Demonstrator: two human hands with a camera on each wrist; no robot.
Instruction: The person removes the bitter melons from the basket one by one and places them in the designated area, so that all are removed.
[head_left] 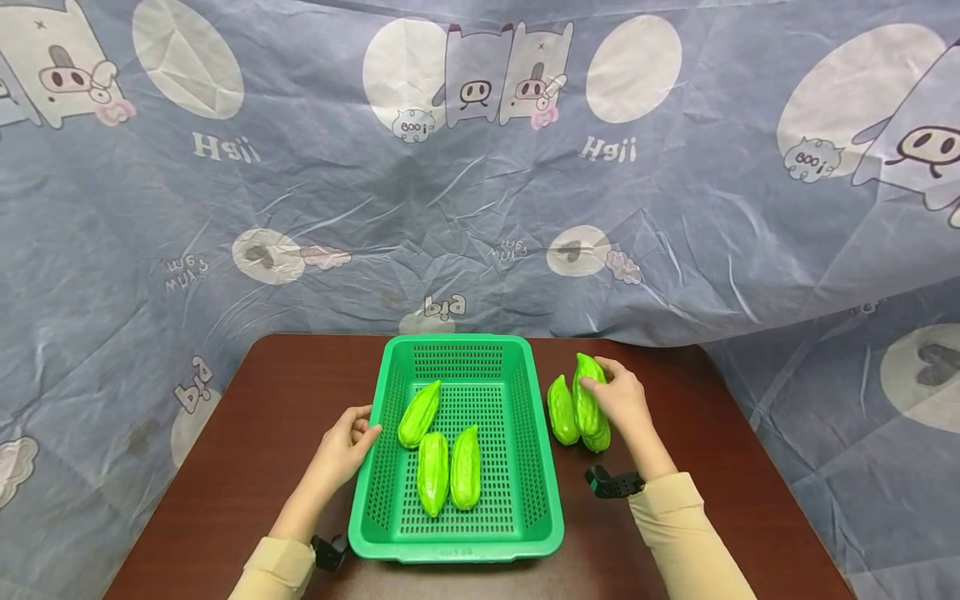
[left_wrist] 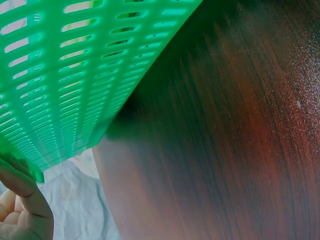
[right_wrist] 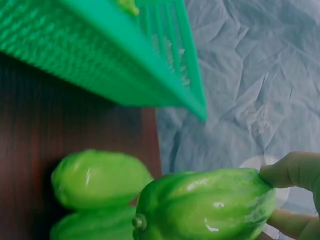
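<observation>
My right hand pinches a ridged green papaya by its narrow end, with thumb and fingertips on either side. In the right wrist view this papaya is raised, its stem end toward the camera. Beneath it in the head view lies another papaya, mostly hidden, and a third papaya lies just left. My left hand grips the left rim of a green plastic basket, fingers curled at its edge. Inside the basket lie three papayas, one upper left and two side by side below.
The basket stands on a dark reddish-brown wooden table, between my hands. A blue-grey printed cloth hangs behind the table and down its sides. Black wrist cameras sit by my cream sleeves.
</observation>
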